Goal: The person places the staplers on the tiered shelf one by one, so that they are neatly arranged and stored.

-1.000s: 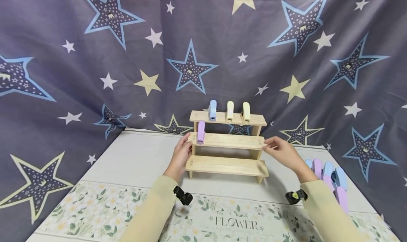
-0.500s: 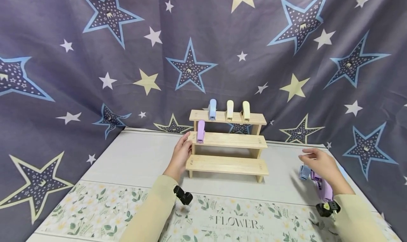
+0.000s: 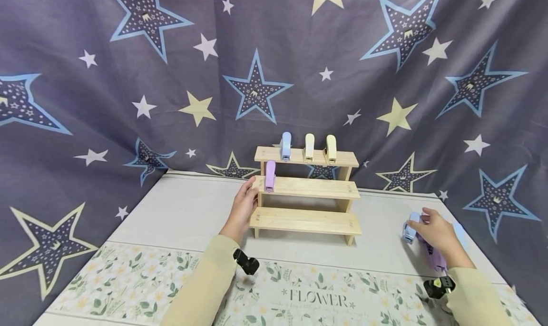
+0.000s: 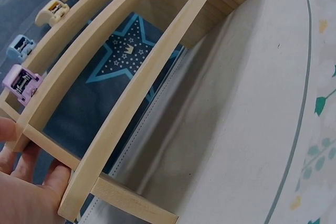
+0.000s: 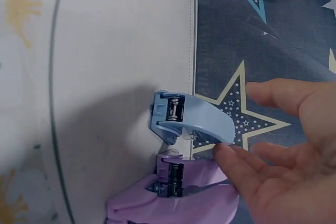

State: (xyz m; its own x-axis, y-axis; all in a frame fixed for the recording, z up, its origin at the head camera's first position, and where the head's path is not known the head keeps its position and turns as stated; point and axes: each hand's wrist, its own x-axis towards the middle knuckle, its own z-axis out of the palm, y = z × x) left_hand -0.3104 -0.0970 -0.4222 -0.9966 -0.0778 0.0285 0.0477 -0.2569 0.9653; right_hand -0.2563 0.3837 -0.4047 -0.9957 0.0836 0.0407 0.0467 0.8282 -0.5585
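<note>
**Right hand (image 3: 438, 232) just came down on the light blue stapler (image 3: 409, 227)**

So the light blue stapler sits on the counter (image 3: 184, 207), well to the right of the rack (image 3: 306, 221). A second ago the right hand was at the right end of the rack's middle shelf, then it swung over this bunch, and now it's lower, right around the stapler. Its fingers are loosely spread, not wrapped round anything. One fingertip is at the stapler's rounded end in the right wrist view, but I can't tell if it's actually touching.

My read: the work has shifted from the rack to the loose staplers, and nothing's been picked up at this point.

Just beside it on the counter there's purple (image 5: 178, 198), plus a bit more blue (image 3: 459, 233) mostly hidden behind the hand.

Left hand (image 3: 243, 207) hasn't budged: fingers bent round the left end of the rack, looks like it's steadying it. Staplers up there haven't changed either: lilac one (image 3: 270, 176) on the middle shelf, sky blue one (image 3: 286, 146) and two cream ones (image 3: 309, 148) on top. Starry curtain (image 3: 180, 78) behind it all.
</note>
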